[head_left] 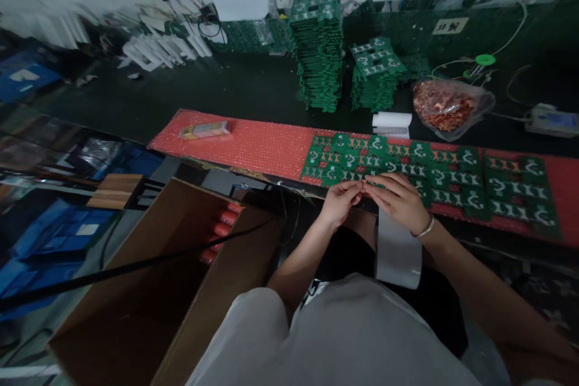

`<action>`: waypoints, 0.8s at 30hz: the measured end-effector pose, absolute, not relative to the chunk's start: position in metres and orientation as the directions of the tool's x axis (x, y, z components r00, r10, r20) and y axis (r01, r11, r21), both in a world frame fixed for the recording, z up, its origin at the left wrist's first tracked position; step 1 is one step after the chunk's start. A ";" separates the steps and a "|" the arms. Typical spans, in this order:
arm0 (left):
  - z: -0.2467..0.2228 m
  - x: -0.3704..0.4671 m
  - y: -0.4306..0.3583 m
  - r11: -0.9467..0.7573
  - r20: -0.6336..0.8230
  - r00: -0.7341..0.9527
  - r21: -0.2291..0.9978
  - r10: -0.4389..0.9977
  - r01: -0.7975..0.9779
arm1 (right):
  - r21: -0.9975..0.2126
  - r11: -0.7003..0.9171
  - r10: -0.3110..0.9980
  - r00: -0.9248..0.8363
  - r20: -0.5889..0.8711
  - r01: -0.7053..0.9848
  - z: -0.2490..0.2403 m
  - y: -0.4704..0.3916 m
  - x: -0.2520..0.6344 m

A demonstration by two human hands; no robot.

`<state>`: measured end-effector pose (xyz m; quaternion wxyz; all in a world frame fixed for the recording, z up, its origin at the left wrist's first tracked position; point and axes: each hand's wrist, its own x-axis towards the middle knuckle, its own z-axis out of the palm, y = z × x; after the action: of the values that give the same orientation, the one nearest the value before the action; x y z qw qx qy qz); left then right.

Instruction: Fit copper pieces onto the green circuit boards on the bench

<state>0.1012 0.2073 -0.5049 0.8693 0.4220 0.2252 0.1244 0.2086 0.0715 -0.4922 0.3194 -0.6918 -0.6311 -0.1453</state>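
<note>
My left hand (341, 202) and my right hand (398, 202) meet at the near edge of the bench, fingertips pinched together. Whatever lies between their fingers is too small to make out. A white strip of paper (398, 253) hangs below my right hand over my lap; its top end is hidden behind the hand. Just beyond my hands, green circuit boards (452, 175) lie in a row on red bubble wrap (266, 148). Several show copper-coloured pieces on them.
Behind stand a tall stack of circuit boards (316, 48) and a shorter stack (377, 75). A plastic bag of copper-coloured parts (447, 105) lies to the right, near a white roll (391, 120). An open cardboard box (217, 289) with red rolls stands at left.
</note>
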 end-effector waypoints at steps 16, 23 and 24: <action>-0.506 0.098 0.211 0.574 -0.314 0.839 0.819 0.444 0.003 | -0.505 -0.134 0.745 0.422 0.516 0.853 -0.509 0.103 0.255; -0.503 0.093 0.212 0.600 -0.335 0.841 0.800 0.425 0.014 | -0.359 -0.172 0.832 0.330 0.446 0.917 -0.530 0.119 0.283; -0.503 0.093 0.212 0.601 -0.332 0.842 0.799 0.426 0.011 | -0.341 -0.162 0.841 0.311 0.443 0.926 -0.529 0.119 0.282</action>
<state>0.0926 0.2125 -0.5030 0.8580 0.4298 0.2540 0.1210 0.2824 0.1188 -0.5291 0.2826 -0.7586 -0.5822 -0.0750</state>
